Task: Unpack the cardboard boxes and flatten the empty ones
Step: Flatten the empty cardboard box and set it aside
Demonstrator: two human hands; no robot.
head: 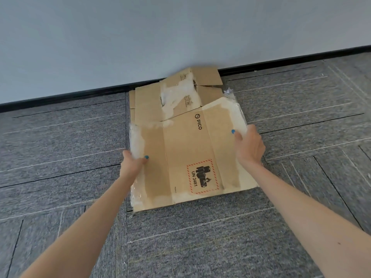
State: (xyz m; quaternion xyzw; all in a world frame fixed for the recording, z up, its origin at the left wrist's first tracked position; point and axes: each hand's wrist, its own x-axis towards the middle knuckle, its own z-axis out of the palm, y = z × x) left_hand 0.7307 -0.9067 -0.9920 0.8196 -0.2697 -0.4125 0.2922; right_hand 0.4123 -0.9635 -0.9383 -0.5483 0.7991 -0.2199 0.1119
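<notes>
I saw the grey carpet (200, 237) running up to a pale wall (140, 37). The flattened PICO box (186, 153) sat low over the carpet, overlapping another flattened box (152, 101) by the skirting. Both arms reached forward. The left hand (133, 161) pinched the box's left edge and the right hand (250, 147) its right edge, thumbs on top, other fingers hidden beneath.

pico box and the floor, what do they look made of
Pico box: brown corrugated cardboard by the look, matte, with fold creases; whitish patches look like torn paper or clear tape remains, hard to say which. Floor: grey carpet tiles, seemingly short woven pile, with visible seams.
</notes>
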